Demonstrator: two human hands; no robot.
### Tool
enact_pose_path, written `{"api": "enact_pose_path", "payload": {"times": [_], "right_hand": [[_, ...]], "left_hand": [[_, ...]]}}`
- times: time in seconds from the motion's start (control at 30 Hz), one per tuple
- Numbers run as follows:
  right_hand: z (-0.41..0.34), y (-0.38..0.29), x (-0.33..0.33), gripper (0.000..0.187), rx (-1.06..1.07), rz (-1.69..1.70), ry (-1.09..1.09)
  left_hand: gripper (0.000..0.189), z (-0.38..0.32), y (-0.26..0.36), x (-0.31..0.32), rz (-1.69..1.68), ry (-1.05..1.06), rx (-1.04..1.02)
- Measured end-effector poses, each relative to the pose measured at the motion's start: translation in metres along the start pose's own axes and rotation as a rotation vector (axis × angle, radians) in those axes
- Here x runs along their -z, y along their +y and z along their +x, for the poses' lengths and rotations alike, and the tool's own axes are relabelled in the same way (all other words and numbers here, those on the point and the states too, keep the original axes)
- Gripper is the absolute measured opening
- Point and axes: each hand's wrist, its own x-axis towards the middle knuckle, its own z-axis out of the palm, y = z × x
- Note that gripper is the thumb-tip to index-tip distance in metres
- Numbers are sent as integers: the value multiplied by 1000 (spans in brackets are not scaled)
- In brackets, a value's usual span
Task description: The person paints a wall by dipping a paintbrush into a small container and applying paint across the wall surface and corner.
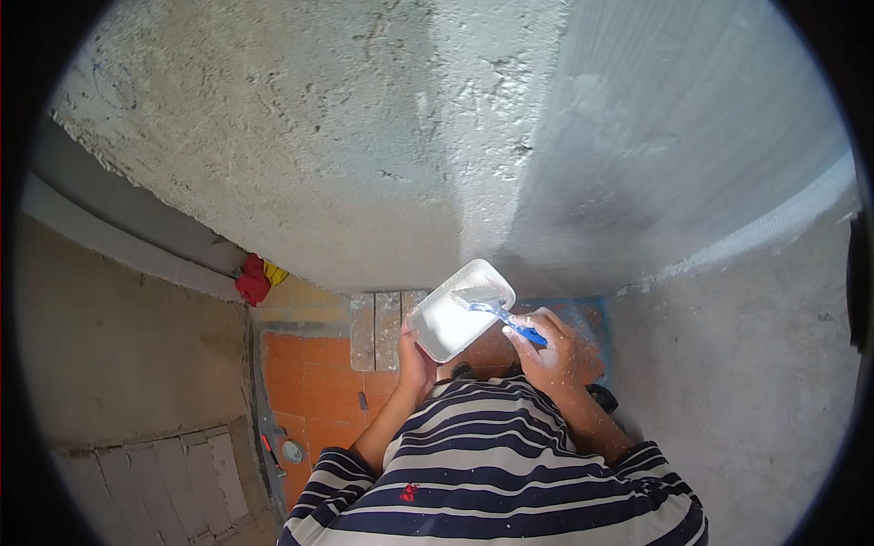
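Observation:
My left hand (415, 360) grips a white plastic tub (425, 341) by its lower left side, in front of my striped shirt. White paint (454, 324) lies inside the tub. In my right hand (550, 348) is a flat paintbrush (526, 331) with a blue handle. Its bristles are over the tub, near the upper right end; whether they touch the paint I cannot tell. White specks mark the fingers of my right hand and the brush handle. A rough plastered wall (328, 150) rises just beyond the tub, with a pale, wet-looking strip down it.
A paint-spattered plank platform (386, 334) stands below the wall. On the orange floor (328, 385) lie a red-handled tool (271, 452) and a round pale object (293, 451). Red cloth (252, 280) is at the left wall edge. A grey wall (717, 368) stands at my right.

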Motion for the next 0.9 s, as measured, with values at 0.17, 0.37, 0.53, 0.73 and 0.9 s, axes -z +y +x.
{"api": "enact_pose_path", "payload": {"times": [0.17, 0.37, 0.53, 0.73, 0.9], "right_hand": [[-11, 10, -3, 20, 96, 44, 74], [-15, 19, 0, 19, 159, 14, 30], [-15, 34, 2, 16, 229, -32, -7], [-6, 38, 23, 17, 245, 15, 45], [14, 66, 55, 21, 411, 97, 73]], "left_hand": [[60, 0, 2, -8, 33, 7, 28], [50, 0, 2, -18, -43, 52, 45], [49, 5, -2, -28, -33, 46, 28], [51, 12, -13, -33, -50, 64, 44], [52, 16, -36, -58, 36, 56, -2]]}}
